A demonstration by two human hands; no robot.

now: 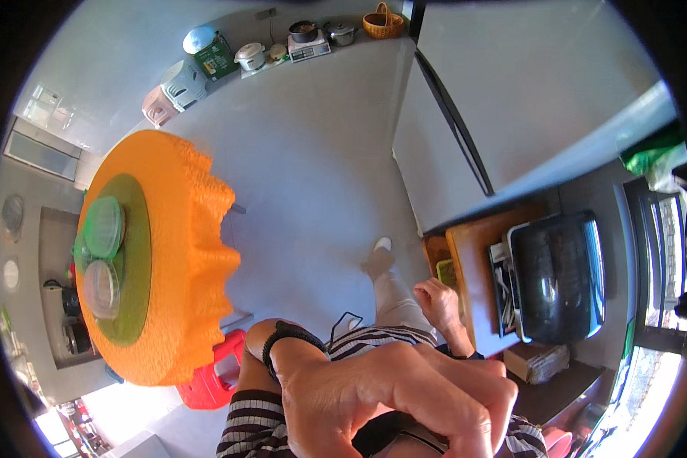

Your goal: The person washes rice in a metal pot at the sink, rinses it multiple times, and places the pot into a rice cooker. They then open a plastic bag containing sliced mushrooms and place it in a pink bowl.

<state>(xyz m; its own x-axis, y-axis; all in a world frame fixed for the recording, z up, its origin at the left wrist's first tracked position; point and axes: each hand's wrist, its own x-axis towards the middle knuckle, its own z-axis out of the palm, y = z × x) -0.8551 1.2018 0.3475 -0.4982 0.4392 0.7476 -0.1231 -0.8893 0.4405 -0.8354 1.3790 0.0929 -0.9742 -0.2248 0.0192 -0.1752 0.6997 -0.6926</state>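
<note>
My left hand (401,389) is large and close to the camera at the bottom, its fingers bent. A dark braided band circles its wrist, and a striped sleeve covers the arm. Something black shows beneath the fingers; whether they grip it is unclear. My right hand (438,300) hangs lower, its fingers curled with nothing visible in them, beside a wooden cabinet (475,275). At the left, a round table with an orange cloth (166,229) bears a green mat (134,229), a green-rimmed plastic container (104,227) and a clear plastic container (101,289).
A refrigerator (435,149) stands at the upper right. A dark-lidded container (558,277) rests on the cabinet. A red plastic stool (206,386) is near the table. Along the far wall are plastic stools (183,86), a rice cooker (250,56), a scale (309,50) and a wicker basket (382,26).
</note>
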